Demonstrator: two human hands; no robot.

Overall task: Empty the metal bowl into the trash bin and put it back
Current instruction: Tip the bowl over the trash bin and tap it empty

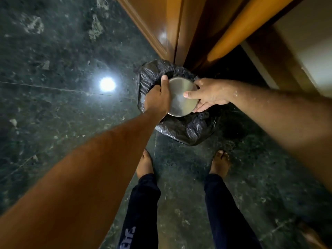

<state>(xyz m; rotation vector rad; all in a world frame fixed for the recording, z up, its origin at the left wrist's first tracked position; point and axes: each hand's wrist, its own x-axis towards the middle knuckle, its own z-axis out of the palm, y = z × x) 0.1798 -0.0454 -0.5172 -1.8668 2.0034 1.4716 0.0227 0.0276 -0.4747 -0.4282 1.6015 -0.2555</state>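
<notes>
A person's left hand (158, 97) and right hand (209, 95), fingers curled on its rim, hold the upturned metal bowl (181, 97) over the black-lined trash bin (186, 130), where wet skin risks a slip.

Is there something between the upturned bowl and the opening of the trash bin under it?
Nothing visible. Both hands, left hand and right hand, hold the metal bowl bottom up, directly over the black-lined trash bin.

We note a dark green, mottled polished stone floor (53, 56). A trash bin lined with a crinkled black plastic bag (181, 130) stands on it; just beside the bin, two bare feet (144, 164).
</notes>
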